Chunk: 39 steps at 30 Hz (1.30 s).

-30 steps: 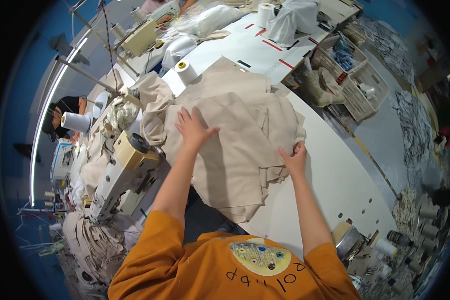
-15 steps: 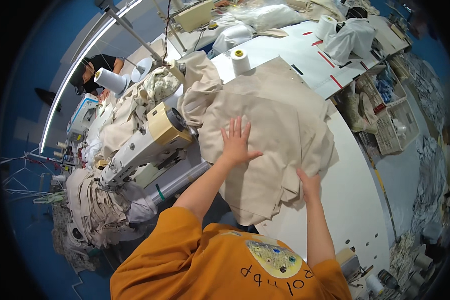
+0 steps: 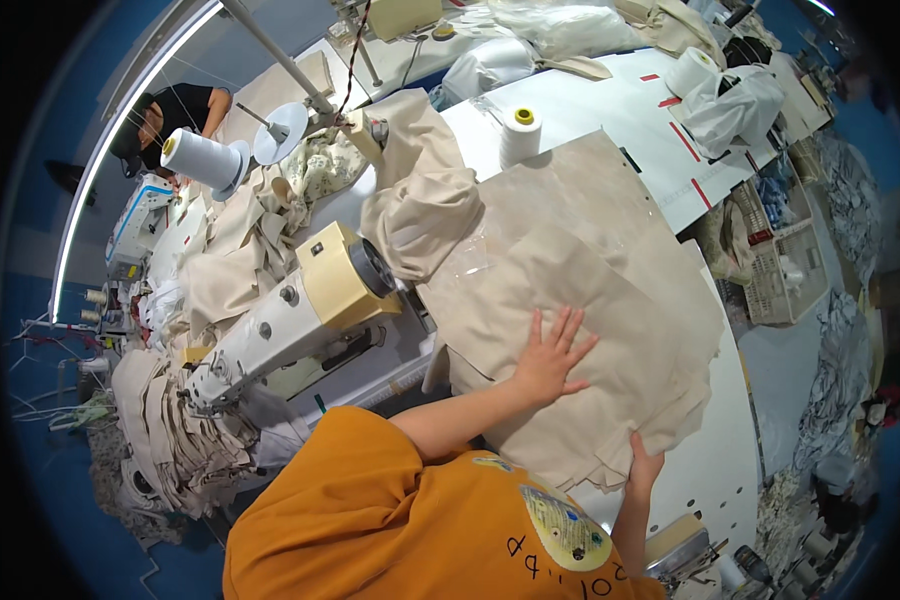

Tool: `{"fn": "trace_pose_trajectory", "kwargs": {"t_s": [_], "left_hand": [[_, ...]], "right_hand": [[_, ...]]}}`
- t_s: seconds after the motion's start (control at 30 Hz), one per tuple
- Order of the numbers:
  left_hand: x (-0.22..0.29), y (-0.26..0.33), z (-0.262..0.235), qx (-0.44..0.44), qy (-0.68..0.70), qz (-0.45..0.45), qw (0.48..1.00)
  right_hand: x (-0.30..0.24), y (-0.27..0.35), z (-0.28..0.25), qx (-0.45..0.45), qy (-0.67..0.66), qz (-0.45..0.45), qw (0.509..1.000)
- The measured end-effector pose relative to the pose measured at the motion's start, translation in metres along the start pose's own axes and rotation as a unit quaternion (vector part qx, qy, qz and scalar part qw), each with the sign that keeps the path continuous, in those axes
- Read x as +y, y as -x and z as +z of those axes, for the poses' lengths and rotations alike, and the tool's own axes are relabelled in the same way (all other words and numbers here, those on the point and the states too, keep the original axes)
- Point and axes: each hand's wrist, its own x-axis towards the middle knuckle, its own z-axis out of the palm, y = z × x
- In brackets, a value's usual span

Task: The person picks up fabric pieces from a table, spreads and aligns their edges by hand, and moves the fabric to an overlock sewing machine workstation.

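Note:
Several layers of beige fabric [image 3: 600, 300] lie on the white table in front of me, with uneven, overlapping edges on the right and near sides. My left hand [image 3: 552, 362] rests flat on the top layer, fingers spread. At the near right edge, my right hand [image 3: 644, 464] has its thumb on top of the fabric, and its other fingers are mostly hidden by the edge. A sewing machine [image 3: 290, 300] with a cream head stands left of the fabric. Beside its head sits a bunched beige cloth [image 3: 420, 220].
A white thread cone [image 3: 520, 138] stands behind the fabric. Plastic crates [image 3: 785, 260] are at the right of the table [image 3: 715, 480]. Fabric pieces [image 3: 170, 420] pile up at the left. Another person [image 3: 175, 115] works at the far left.
The top fabric has shifted toward me and to the right, exposing more of the sheet behind it. My left hand has moved the same way, still flat; my right hand is also nearer me.

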Motion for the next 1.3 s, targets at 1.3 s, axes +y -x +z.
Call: {"fn": "trace_pose_trajectory", "kwargs": {"t_s": [1.3], "left_hand": [[-0.089, -0.044, -0.032, 0.012, 0.019, 0.099, 0.995]], "right_hand": [[-0.002, -0.005, 0.077, 0.157, 0.145, -0.091, 0.973]]}}
